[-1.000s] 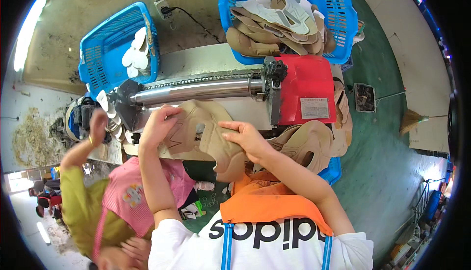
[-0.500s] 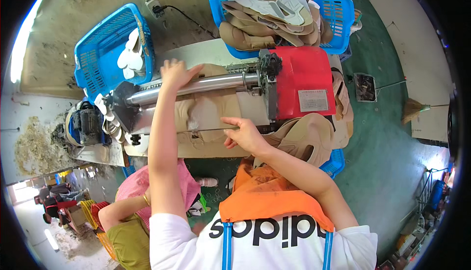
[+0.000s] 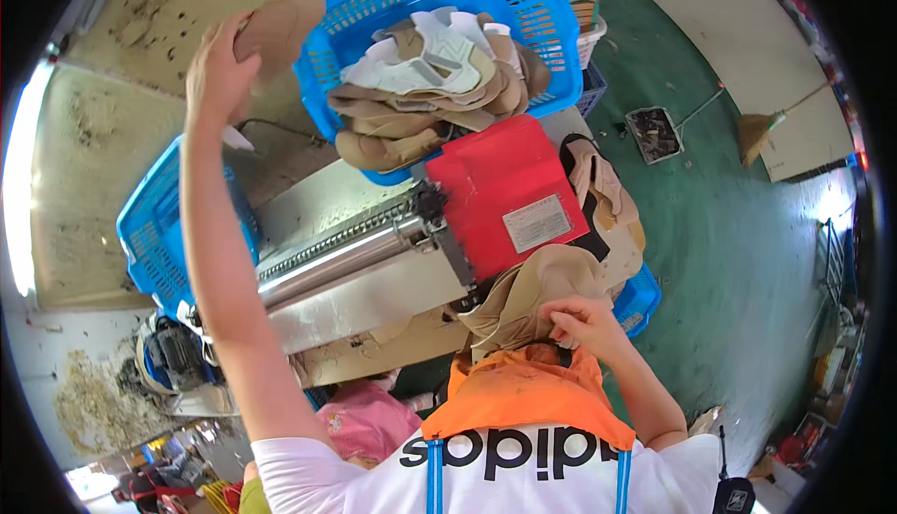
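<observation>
Raised at the upper left, my left hand grips a beige shoe upper, blurred by motion, beside the large blue basket. On the right, my right hand has its fingers curled against a stack of beige shoe uppers. Whether it pinches one of them is hidden. Between the hands lies a roller machine with a steel roller and a red housing. The bed under the roller is bare metal where it shows.
Behind the machine, a large blue basket bears white and beige uppers. Another blue basket stands at left. More uppers lie right of the housing. A person in pink is close by at the lower left. A dustpan lies on the green floor.
My left hand has left the roller and moved up and left, with a beige upper in it. My right hand has gone from the machine bed to the stack. The view has turned.
</observation>
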Tool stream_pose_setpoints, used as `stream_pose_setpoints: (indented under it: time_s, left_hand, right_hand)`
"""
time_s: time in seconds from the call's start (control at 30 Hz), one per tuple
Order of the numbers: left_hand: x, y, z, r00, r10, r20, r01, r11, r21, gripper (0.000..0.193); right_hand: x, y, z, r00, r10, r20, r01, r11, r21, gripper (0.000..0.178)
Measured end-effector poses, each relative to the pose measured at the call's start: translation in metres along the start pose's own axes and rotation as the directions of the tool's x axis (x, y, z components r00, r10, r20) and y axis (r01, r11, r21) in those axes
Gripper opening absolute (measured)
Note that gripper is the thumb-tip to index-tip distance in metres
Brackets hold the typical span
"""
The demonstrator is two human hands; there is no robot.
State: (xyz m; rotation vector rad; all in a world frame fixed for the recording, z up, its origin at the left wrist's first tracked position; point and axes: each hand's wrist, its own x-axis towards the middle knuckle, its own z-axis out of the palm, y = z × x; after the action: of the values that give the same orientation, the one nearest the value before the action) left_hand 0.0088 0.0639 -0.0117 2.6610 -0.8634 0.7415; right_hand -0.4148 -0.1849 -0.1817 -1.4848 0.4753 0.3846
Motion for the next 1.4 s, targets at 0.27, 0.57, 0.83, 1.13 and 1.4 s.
stream_pose_setpoints:
  time_s: [0.27,0.57,0.83,1.13,1.4]
  left_hand:
    - [0.097,0.047,-0.033,0.818,0.567,0.094,-0.545,0.817,-0.188,0.062]
    - [0.054,0.077,0.222,0.835,0.538,0.116,-0.550,0.817,0.172,0.061]
    - [-0.105,0.227,0.049,0.832,0.303,0.464,0.202,0.614,-0.763,0.034]
    - [-0.315,0.213,0.047,0.761,0.187,0.621,0.585,0.214,-0.782,0.086]
    - [-0.362,0.133,-0.029,0.579,-0.431,0.692,0.672,-0.229,-0.704,0.066]
  right_hand:
    - [-0.052,0.050,-0.053,0.843,0.076,-0.533,0.012,0.987,0.159,0.020]
    - [0.002,0.053,-0.041,0.787,-0.318,-0.528,0.047,0.885,-0.462,0.041]
    - [-0.002,0.076,-0.023,0.673,-0.439,-0.596,-0.031,0.788,-0.615,0.038]
    - [-0.022,0.027,-0.005,0.807,-0.541,-0.237,0.480,0.834,-0.272,0.020]
    - [0.043,-0.015,0.067,0.765,-0.447,0.464,0.585,0.783,-0.210,0.046]
